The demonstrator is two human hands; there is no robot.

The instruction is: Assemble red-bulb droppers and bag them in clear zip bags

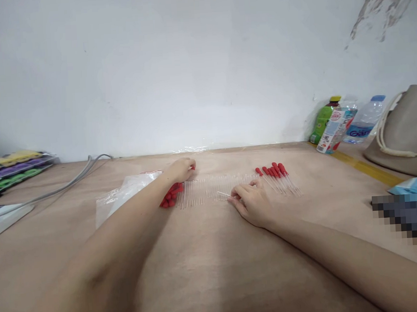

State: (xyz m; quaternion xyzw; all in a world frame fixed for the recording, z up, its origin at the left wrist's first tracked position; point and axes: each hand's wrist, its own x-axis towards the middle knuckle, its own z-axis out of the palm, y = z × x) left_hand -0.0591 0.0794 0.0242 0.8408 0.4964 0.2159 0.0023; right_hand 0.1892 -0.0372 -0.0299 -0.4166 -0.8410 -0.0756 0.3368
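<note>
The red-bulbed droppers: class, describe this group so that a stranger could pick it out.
On the brown table against the white wall, find the person's right hand. Just beyond it, to its right, lie the red-bulbed droppers. Unlike the bare clear tubes further left, each has a red bulb.

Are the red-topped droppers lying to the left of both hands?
No, the red-topped droppers lie on the table on the far right side of the right hand.

Slender left forearm (127, 217) seen bare, marked by a shaded crease (97, 277), smooth right forearm (334, 247) likewise uncovered, both tapered, slim-fingered left hand (183, 170) and right hand (252, 201) left bare
</note>
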